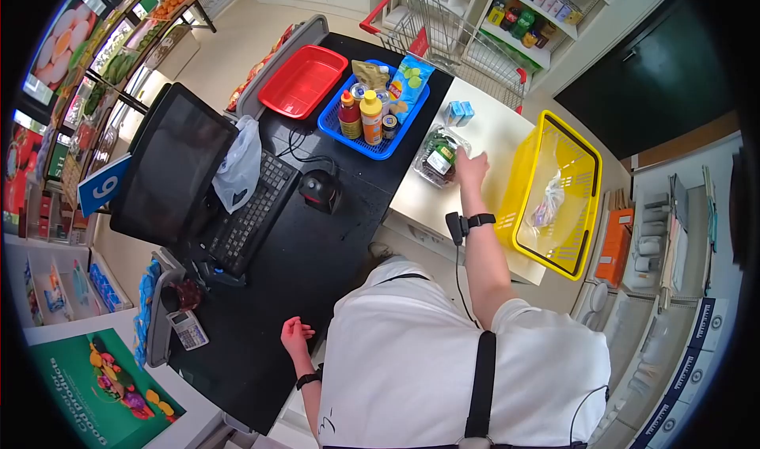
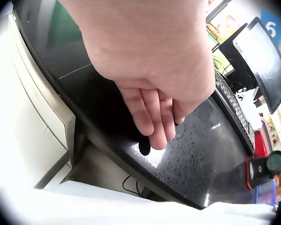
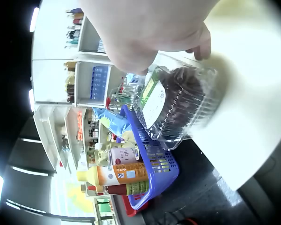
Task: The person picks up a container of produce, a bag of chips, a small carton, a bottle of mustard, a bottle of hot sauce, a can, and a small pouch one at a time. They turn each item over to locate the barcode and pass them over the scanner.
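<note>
At the white counter, the right hand [image 1: 473, 170] grips the near side of a clear plastic box [image 1: 440, 158] with dark contents and a green-and-white label. Up close in the right wrist view, the fingers of the right hand [image 3: 152, 35] bend over the end of the box [image 3: 178, 98]; the thumb's contact is partly hidden. Two small blue cartons [image 1: 459, 113] stand just beyond it. The left hand [image 1: 296, 337] hangs over the black counter's edge, holding nothing; in the left wrist view that hand [image 2: 150, 70] has loosely bent fingers.
A blue basket [image 1: 380, 150] holds bottles, cans and a chip bag, beside a red basket [image 1: 305, 80]. Right of the box stands a yellow basket [image 1: 523, 172] with a plastic-wrapped item. The scanner [image 1: 320, 189], keyboard [image 1: 252, 212] and monitor [image 1: 174, 164] sit left.
</note>
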Demonstrator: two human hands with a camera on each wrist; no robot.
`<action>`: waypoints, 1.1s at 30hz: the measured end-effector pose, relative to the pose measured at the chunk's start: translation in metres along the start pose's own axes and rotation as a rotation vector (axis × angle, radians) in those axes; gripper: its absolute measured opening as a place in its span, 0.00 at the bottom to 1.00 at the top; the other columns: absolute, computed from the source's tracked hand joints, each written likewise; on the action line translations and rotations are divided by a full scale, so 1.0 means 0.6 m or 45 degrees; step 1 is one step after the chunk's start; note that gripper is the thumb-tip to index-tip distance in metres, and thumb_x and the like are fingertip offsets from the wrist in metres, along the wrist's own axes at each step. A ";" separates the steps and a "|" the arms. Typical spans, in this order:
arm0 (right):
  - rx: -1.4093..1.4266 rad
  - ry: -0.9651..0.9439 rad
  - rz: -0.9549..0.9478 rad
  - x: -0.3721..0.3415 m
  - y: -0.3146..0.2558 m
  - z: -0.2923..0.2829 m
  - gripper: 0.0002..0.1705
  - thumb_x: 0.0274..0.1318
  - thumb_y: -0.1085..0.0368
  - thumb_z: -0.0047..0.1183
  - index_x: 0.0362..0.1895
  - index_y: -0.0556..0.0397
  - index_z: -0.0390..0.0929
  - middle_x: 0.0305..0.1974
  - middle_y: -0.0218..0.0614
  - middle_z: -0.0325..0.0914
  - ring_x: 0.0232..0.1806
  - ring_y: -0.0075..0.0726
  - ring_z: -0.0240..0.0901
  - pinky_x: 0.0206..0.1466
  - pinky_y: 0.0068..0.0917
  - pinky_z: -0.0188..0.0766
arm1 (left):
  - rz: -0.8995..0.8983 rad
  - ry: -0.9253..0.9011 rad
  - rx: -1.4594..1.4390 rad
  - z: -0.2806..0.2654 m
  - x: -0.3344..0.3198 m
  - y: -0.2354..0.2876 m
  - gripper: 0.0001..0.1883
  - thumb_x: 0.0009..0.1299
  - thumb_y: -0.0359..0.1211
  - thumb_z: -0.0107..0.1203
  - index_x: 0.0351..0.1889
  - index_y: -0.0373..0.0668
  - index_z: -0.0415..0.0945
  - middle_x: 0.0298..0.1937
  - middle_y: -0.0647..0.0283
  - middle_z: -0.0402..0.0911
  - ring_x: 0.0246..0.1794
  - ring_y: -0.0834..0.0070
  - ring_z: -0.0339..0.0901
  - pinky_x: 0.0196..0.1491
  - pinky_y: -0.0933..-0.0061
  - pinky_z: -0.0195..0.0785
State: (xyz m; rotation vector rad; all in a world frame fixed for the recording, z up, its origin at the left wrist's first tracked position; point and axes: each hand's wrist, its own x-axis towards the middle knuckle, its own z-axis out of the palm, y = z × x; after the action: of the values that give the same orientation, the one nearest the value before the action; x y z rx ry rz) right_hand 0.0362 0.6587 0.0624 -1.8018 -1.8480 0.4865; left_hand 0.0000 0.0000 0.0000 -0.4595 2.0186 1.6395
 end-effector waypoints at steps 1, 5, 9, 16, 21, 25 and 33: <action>0.174 -0.187 0.235 0.018 0.031 0.024 0.44 0.63 0.40 0.59 0.68 0.63 0.69 0.58 0.63 0.72 0.58 0.52 0.77 0.61 0.43 0.73 | -0.008 -0.007 -0.014 0.014 0.000 0.002 0.08 0.80 0.30 0.51 0.51 0.40 0.79 0.30 0.60 0.84 0.21 0.72 0.82 0.25 0.76 0.73; 0.737 -0.665 0.634 -0.024 0.056 0.007 0.34 0.61 0.44 0.64 0.58 0.60 0.77 0.43 0.45 0.82 0.42 0.44 0.81 0.45 0.35 0.77 | -0.038 -0.011 -0.011 -0.015 -0.012 0.025 0.08 0.80 0.30 0.51 0.50 0.39 0.79 0.30 0.60 0.84 0.21 0.73 0.82 0.25 0.76 0.73; 1.170 -0.830 0.733 -0.047 0.033 -0.034 0.28 0.63 0.47 0.64 0.54 0.58 0.79 0.42 0.41 0.82 0.39 0.40 0.81 0.42 0.35 0.76 | -0.048 -0.083 0.056 -0.010 0.000 0.042 0.08 0.80 0.29 0.51 0.50 0.39 0.79 0.32 0.61 0.85 0.24 0.73 0.82 0.28 0.75 0.74; 1.370 -0.943 0.654 -0.045 0.068 0.014 0.26 0.64 0.50 0.63 0.56 0.55 0.77 0.44 0.39 0.81 0.43 0.40 0.80 0.46 0.39 0.76 | 0.227 -0.299 0.333 0.022 0.058 0.096 0.08 0.78 0.29 0.55 0.50 0.37 0.80 0.37 0.62 0.85 0.35 0.76 0.83 0.40 0.75 0.75; 1.382 -0.837 0.741 -0.107 0.029 -0.039 0.22 0.63 0.52 0.63 0.51 0.53 0.74 0.43 0.39 0.80 0.44 0.39 0.79 0.48 0.40 0.76 | 0.410 -0.385 0.397 0.066 0.059 0.148 0.09 0.77 0.30 0.57 0.51 0.36 0.81 0.39 0.65 0.86 0.40 0.77 0.83 0.46 0.75 0.75; 1.307 -0.920 0.678 -0.148 0.029 -0.079 0.17 0.64 0.55 0.63 0.43 0.51 0.72 0.41 0.38 0.79 0.44 0.36 0.78 0.47 0.39 0.76 | 0.404 -0.439 0.372 0.096 0.047 0.172 0.10 0.77 0.29 0.57 0.52 0.35 0.81 0.40 0.63 0.86 0.42 0.77 0.83 0.50 0.75 0.76; 1.316 -1.604 0.278 -0.228 -0.088 -0.135 0.12 0.64 0.62 0.62 0.37 0.47 0.69 0.39 0.31 0.78 0.42 0.27 0.75 0.47 0.31 0.74 | 0.338 -0.582 0.231 0.143 0.007 0.262 0.11 0.78 0.31 0.58 0.54 0.35 0.80 0.44 0.63 0.87 0.46 0.76 0.84 0.52 0.75 0.75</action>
State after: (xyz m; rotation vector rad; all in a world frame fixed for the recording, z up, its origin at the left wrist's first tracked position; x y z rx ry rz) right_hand 0.0393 0.5121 0.1439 -0.8979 -1.3735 2.4905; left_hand -0.0753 0.1185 0.1115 0.2418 1.9034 1.5148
